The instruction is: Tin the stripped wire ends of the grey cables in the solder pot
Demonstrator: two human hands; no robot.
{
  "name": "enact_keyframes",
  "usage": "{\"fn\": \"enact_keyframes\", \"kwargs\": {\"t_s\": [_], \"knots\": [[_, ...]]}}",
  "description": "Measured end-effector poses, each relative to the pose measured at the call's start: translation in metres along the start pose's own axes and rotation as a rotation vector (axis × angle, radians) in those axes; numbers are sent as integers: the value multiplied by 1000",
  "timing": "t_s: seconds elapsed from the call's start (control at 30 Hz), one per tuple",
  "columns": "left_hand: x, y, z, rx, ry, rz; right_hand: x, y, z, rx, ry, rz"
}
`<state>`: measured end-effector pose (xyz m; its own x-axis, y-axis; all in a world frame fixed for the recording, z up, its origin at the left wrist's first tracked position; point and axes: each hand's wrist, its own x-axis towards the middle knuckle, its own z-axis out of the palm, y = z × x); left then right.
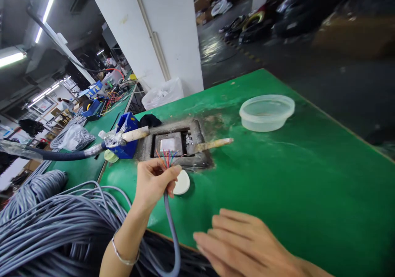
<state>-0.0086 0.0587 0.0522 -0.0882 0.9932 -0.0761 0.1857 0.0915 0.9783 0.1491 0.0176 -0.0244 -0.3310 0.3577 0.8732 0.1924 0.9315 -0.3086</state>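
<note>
My left hand [156, 180] is closed round the end of a grey multi-core cable [169, 219]. Thin coloured wires [167, 157] fan out above its thumb and fingers, and the cable hangs below in a curve past the table's front edge. Just behind the wires is a square, sooty metal pot [168, 145] with a shiny patch, seemingly a solder pot. Partly hidden by my left hand, a white round disc [181, 182] lies on the table. My right hand [240, 242] is low at the front, slightly blurred, its fingers stretched out with nothing visible in them.
A stained stick [214, 144] rests across the pot's right rim. A hose with a pale nozzle [135, 134] reaches in from the left, over a blue bin [126, 124]. A clear plastic tub [267, 114] stands at right on the green table [293, 178]. Coiled grey cables [68, 223] fill the lower left.
</note>
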Motion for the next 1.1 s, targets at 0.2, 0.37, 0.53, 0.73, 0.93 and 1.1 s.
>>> {"fn": "enact_keyframes", "kwargs": {"t_s": [0.2,0.37,0.53,0.73,0.93,1.1], "knots": [[-24,-10,10,-50,-24,-23,13,18,-12,-376,175,73],[-42,-24,23,-133,77,-64,16,17,-7,-444,122,73],[-51,-37,29,-309,270,-63,18,12,2,-172,79,129],[-54,-40,27,-330,286,-79,18,17,2,62,125,309],[-56,-47,33,-245,220,-88,21,19,-2,328,108,534],[-57,-59,33,-235,276,-5,17,19,1,406,60,747]]}}
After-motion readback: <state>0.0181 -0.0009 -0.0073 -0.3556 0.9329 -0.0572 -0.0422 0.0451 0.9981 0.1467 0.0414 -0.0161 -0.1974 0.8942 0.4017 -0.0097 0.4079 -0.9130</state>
